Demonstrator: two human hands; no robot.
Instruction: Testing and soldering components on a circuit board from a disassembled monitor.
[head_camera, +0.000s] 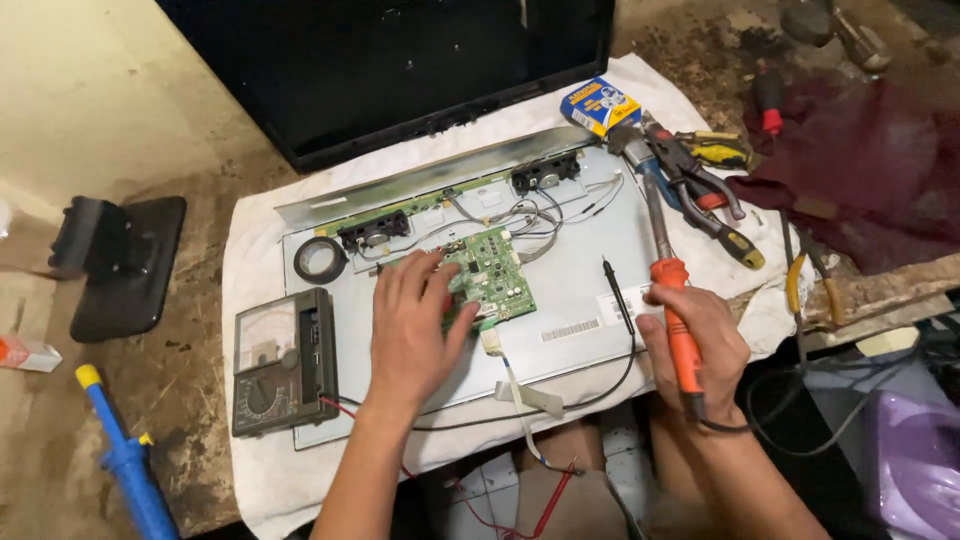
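A worn, stained workbench (200, 390) is covered by a white cloth (260, 470) bearing a monitor back panel (580, 270). The green circuit board (495, 275) at its centre is pressed by the open left hand (415, 325). An orange soldering iron (680, 335) is gripped in the closed right hand (695, 340). An analog multimeter (283, 360) lies left.

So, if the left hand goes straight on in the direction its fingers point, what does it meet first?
The left hand points up-screen, fingers already on the green circuit board. Straight on, it would probably meet the wire bundle first, though depth is unclear.
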